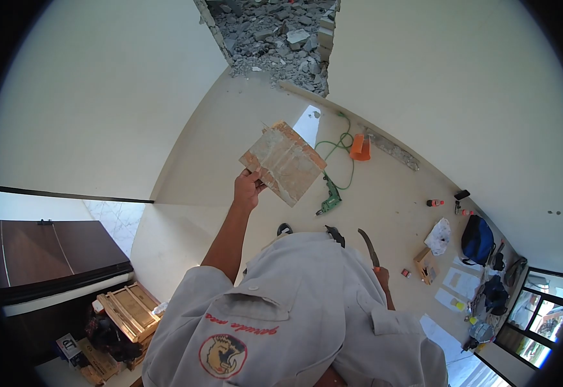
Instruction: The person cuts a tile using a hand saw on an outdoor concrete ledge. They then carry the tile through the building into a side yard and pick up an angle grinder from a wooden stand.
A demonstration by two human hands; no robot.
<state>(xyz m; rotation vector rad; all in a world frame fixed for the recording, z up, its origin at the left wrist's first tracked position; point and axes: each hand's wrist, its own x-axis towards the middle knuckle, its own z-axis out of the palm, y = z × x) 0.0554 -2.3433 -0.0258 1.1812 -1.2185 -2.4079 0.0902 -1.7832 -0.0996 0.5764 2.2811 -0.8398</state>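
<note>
My left hand (249, 187) is raised in front of me, its fingers closed on the near left edge of a worn piece of board (284, 164). The board looks like plywood, with grey smears over its face and orange-brown patches along its edges. Low at my right side, my right hand (383, 278) is wrapped round the handle of a knife (368, 246) with a long curved blade, which points up and away from me. The knife is apart from the board.
A green power drill (330, 196) with its green cord lies on the floor, near an orange container (361, 148). Rubble (281, 45) fills the broken wall opening. A blue bag (477, 240), bottles and papers lie at right; a wooden crate (130, 309) stands at left.
</note>
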